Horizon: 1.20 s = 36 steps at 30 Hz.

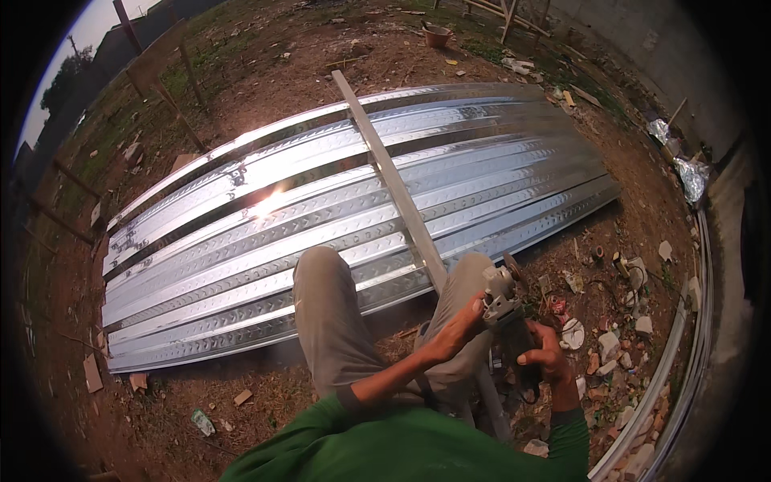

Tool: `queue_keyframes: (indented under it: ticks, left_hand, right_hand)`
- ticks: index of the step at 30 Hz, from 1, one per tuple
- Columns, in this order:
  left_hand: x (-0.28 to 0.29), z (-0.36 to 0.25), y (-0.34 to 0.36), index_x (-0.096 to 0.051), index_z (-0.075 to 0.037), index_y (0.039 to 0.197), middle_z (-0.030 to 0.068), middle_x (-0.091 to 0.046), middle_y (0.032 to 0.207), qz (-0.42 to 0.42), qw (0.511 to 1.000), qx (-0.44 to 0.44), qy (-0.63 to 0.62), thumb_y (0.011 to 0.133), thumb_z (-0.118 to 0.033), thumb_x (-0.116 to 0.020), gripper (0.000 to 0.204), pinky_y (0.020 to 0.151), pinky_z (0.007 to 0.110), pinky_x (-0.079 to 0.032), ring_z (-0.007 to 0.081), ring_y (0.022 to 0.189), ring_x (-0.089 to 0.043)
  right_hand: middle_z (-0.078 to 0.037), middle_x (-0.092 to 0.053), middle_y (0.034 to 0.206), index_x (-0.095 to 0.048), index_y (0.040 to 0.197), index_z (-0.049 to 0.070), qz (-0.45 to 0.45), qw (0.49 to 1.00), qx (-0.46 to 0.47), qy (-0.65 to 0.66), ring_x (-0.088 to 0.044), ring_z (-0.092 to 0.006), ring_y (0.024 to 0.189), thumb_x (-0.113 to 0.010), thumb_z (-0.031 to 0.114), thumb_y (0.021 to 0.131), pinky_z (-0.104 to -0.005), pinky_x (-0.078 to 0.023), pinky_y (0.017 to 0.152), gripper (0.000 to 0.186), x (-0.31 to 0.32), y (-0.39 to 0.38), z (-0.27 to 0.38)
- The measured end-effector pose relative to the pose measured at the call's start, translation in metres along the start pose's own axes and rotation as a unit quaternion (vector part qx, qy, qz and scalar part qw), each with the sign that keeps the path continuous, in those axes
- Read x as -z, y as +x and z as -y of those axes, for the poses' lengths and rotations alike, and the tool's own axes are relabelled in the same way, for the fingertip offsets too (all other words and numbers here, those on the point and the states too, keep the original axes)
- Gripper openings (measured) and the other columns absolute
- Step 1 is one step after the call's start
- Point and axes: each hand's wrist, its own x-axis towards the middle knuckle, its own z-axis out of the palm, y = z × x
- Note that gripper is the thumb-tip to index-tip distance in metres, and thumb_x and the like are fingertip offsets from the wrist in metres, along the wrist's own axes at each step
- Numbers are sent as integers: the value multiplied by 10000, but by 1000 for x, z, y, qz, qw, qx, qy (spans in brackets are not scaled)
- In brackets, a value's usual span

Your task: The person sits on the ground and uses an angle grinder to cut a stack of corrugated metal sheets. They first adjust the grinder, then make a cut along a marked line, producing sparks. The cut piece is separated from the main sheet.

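Observation:
I hold an angle grinder (507, 315) above my right knee, its disc at the upper end. My left hand (464, 329) is closed on it near the metal head, and my right hand (546, 357) grips its dark body lower down. Long shiny ribbed metal sheets (349, 201) lie on the ground in front of my knees. A straight grey bar (401, 201) lies across them and runs back between my legs, partly hidden by my right leg.
Rubble (610, 345) litters the dirt at right, beside long metal channels (683, 361) along a concrete wall (666, 72). Crumpled foil (691, 178) lies there. A bucket (436, 34) and wooden frame (507, 18) stand at the back. Wooden stakes (181, 120) line the left.

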Motion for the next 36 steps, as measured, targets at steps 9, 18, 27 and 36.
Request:
queue_keyframes:
  ticks: [9, 18, 27, 36]
  left_hand:
    - [56, 52, -120, -393, -112, 1571, 169, -555, 1486, -36, 935, 16, -353, 1056, -445, -577, 641, 1212, 484, -365, 317, 1427, -506]
    - [58, 56, -126, -496, -97, 1518, 141, -603, 1465, 16, 892, 111, -439, 1018, -393, -642, 599, 1213, 468, -361, 277, 1381, -548]
    - [27, 79, -107, -490, -135, 1530, 16, -619, 1460, 35, 941, 140, -305, 976, -456, -678, 667, 1117, 372, -417, 154, 1319, -577]
    - [32, 74, -78, -543, -120, 1479, 45, -647, 1431, 32, 902, 180, -391, 1009, -431, -662, 576, 1118, 437, -458, 216, 1301, -615]
  right_hand:
    - [-163, -743, 1062, -599, 1272, -86, 103, 978, -172, 60, -749, -253, 876, -673, 179, 670, -384, -617, 833, 662, -90, 12, -102]
    - [-196, -708, 1249, -549, 1422, -83, 224, 905, -319, -171, -688, -235, 1098, -686, 229, 999, -382, -519, 988, 543, -39, 35, -23]
    - [-149, -693, 1248, -575, 1445, 13, -132, 986, -36, -97, -628, -231, 1093, -293, 515, 1125, -392, -434, 972, 659, -120, 57, -18]
    - [-175, -654, 1330, -452, 1536, -21, -152, 955, 235, -101, -619, -241, 1097, -401, 406, 1121, -419, -466, 1036, 597, -110, 64, -17]
